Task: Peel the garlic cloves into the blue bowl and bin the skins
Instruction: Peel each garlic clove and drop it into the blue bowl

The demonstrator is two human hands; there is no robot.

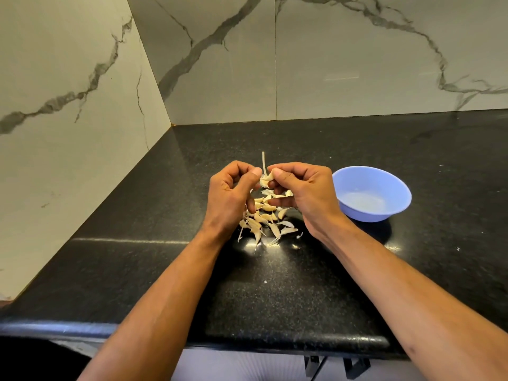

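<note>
1. So, in the head view I saw both bare forearms reaching out over a black speckled countertop (357, 149), the hands meeting above its middle
2. The left hand (231, 199) had its fingers curled, its thumb tip pressed against a garlic clove (266, 180) from the left
3. The right hand (305, 191) pinched the same clove from the right, thumb on top and fingers curled under it, so both hands were closed on that one clove
4. A thin dry stalk (263, 162) stood up from the clove between the two thumbs
5. Under the hands lay a loose pile of cloves and papery skins (264, 218), spread on the countertop towards me; I could not tell peeled from unpeeled among them
6. The blue bowl (395, 199) sat on the countertop just to the right of the right hand, apart from it, upright; I made out nothing definite inside it
7. A few pale flecks lay scattered on the dark surface near the pile
8. Marble-patterned wall panels (357, 64) with grey veins rose behind and to the left of the countertop, meeting in a corner
</note>
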